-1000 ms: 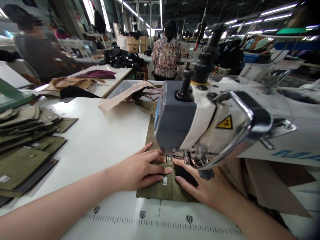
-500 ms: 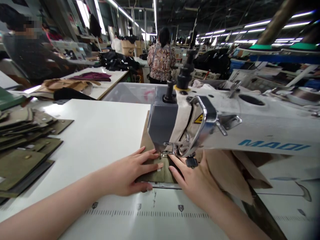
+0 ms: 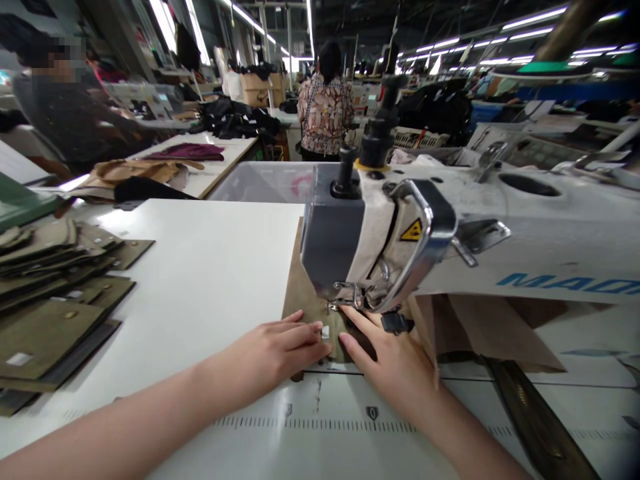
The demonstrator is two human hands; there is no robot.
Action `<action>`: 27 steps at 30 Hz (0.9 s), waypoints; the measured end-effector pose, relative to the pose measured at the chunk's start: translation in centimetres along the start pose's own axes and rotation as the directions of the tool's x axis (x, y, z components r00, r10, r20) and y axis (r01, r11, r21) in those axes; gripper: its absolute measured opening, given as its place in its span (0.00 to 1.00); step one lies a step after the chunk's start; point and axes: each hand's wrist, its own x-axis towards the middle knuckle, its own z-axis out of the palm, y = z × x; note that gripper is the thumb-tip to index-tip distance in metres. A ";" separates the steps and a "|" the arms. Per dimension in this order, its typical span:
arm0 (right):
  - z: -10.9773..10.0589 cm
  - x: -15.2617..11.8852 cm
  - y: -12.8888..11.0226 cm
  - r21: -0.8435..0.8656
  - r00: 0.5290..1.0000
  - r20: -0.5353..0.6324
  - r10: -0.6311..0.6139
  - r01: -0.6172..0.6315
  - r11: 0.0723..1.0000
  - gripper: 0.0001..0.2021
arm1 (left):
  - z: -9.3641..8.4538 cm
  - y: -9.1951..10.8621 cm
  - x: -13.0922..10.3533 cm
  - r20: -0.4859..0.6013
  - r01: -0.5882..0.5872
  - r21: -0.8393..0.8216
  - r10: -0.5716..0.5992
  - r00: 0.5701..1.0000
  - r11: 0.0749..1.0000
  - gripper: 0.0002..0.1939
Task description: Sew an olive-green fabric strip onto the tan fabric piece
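Olive-brown fabric (image 3: pixel 300 293) lies under the needle area of a white and grey sewing machine (image 3: pixel 333 233). A small white tag (image 3: pixel 325 332) shows on it. On the fabric's near left part rests my left hand (image 3: pixel 285 350), its fingers drawn together with the tips near the tag; the thumb is mostly hidden. Just right of the presser foot (image 3: pixel 333 307), my right hand (image 3: pixel 387 347) lies on the fabric with thumb and forefinger apart. Part of its fingers is hidden behind the machine head. Brown fabric (image 3: pixel 490 330) spreads under the machine arm.
Stacked olive fabric pieces (image 3: pixel 55 333) with snaps and tags lie at the left. Behind the white table (image 3: pixel 215 260) stands a clear plastic bin (image 3: pixel 260 182). A person (image 3: pixel 325 117) stands further back, and another person (image 3: pixel 75 113) sits at the far left.
My left hand's fingers have come closer together, and the white tag beside them is now more exposed. The view has shifted slightly, and the brown fabric under the arm lies differently.
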 end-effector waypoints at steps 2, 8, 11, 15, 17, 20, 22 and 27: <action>-0.1 0.0 -0.1 -0.004 0.999 -0.031 -0.026 0.026 1.000 0.20 | -0.5 0.2 0.2 0.033 -0.028 0.024 0.028 0.999 0.999 0.17; -0.3 0.3 -0.5 -0.033 0.991 -0.116 -0.062 0.059 0.998 0.18 | -1.9 0.7 1.0 0.104 -0.074 0.062 0.067 0.992 0.995 0.17; -0.3 0.1 -0.5 -0.068 0.984 -0.160 -0.079 0.069 0.995 0.20 | -2.0 0.7 1.2 0.123 -0.084 0.050 0.077 0.989 0.995 0.18; 0.2 -0.2 0.0 -0.081 0.986 -0.144 -0.086 0.075 0.994 0.22 | -1.7 0.6 1.3 0.098 -0.043 -0.011 0.044 0.994 0.999 0.16; 0.7 0.0 0.6 -0.060 0.990 -0.122 -0.064 0.057 0.997 0.22 | -1.5 0.3 1.3 0.100 -0.029 -0.022 0.031 0.994 0.999 0.16; 1.4 0.6 1.5 -0.003 0.994 -0.108 -0.015 0.015 1.000 0.20 | -1.1 -0.4 1.4 0.117 -0.015 -0.005 0.016 0.993 1.000 0.16; 1.7 1.2 2.0 0.026 0.995 -0.102 0.002 0.001 1.000 0.18 | -0.9 -1.0 1.5 0.123 0.000 0.009 -0.001 0.992 1.000 0.15; 2.4 1.9 3.2 0.055 0.997 -0.068 0.036 -0.032 0.998 0.15 | -0.1 -1.8 1.7 0.152 0.037 0.002 -0.036 0.988 0.999 0.15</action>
